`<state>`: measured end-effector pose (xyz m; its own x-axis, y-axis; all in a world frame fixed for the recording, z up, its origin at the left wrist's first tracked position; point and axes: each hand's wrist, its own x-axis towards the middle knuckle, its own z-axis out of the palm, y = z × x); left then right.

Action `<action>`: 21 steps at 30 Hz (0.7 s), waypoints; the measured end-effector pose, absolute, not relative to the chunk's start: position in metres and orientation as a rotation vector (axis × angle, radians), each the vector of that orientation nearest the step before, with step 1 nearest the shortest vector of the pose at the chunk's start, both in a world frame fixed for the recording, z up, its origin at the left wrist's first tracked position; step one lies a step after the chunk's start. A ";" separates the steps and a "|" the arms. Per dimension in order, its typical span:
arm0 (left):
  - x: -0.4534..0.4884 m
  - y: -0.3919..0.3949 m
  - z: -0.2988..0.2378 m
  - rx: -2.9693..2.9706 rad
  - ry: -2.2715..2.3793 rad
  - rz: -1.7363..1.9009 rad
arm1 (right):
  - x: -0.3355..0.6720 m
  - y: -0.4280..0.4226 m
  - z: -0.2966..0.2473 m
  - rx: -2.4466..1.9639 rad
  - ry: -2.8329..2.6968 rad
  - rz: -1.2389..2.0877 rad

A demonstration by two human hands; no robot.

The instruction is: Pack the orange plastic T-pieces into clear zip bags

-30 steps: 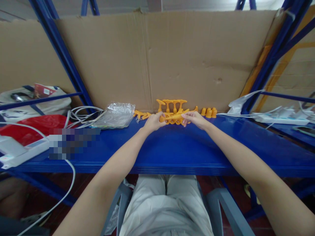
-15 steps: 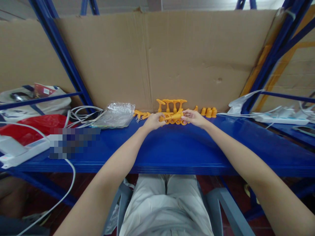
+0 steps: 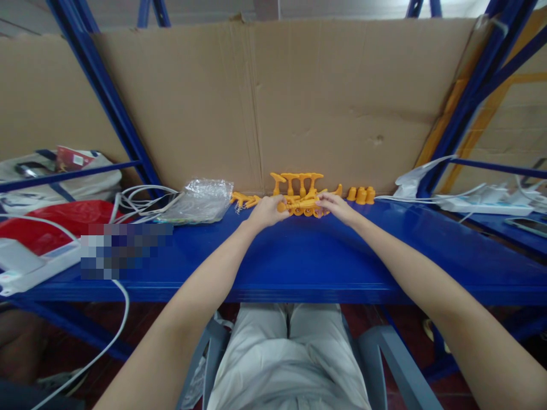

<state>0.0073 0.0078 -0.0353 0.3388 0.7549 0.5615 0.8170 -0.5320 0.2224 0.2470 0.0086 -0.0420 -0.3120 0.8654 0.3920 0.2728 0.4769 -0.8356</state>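
My left hand (image 3: 265,212) is closed on the left, round end of a yellow-orange plastic piece (image 3: 302,204). My right hand (image 3: 337,207) pinches the same long, thin piece at its right end. Its exact kind is too small to make out. Just behind it stand several upright yellow T-shaped parts (image 3: 302,183) in a row. Round cup-like yellow parts (image 3: 307,212) lie directly below and behind the held piece, partly covered by it and my fingers. Left of my left hand are yellow branching parts (image 3: 244,200). Several small yellow bell-shaped parts (image 3: 361,195) stand right of my right hand.
The blue table (image 3: 307,256) backs onto a cardboard sheet (image 3: 325,97) between blue posts. At left lie a clear plastic bag (image 3: 199,200), white cables (image 3: 145,196), a red bag (image 3: 64,219) and a power strip (image 3: 43,265). Another power strip (image 3: 487,202) sits at right.
The yellow piece between my hands has turned to lie more level, its round end now showing at my left fingers. My hands have barely shifted.
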 end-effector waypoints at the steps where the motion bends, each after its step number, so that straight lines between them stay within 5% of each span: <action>1: 0.007 0.008 -0.035 -2.526 -1.461 -0.979 | 0.246 0.009 -0.043 -0.954 -1.830 0.782; 10: 0.012 0.005 -0.032 -2.729 -1.462 -1.066 | 0.234 -0.001 -0.044 -0.970 -1.960 0.071; 21: 0.024 -0.006 -0.036 -2.553 -1.360 -1.040 | 0.229 0.000 -0.039 -1.267 -1.818 -0.132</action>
<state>0.0245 -0.0058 -0.0357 0.3804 0.7111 0.5913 0.7570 -0.6067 0.2426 0.2291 0.0004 -0.0387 -0.0817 0.7025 0.7069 0.7973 0.4717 -0.3767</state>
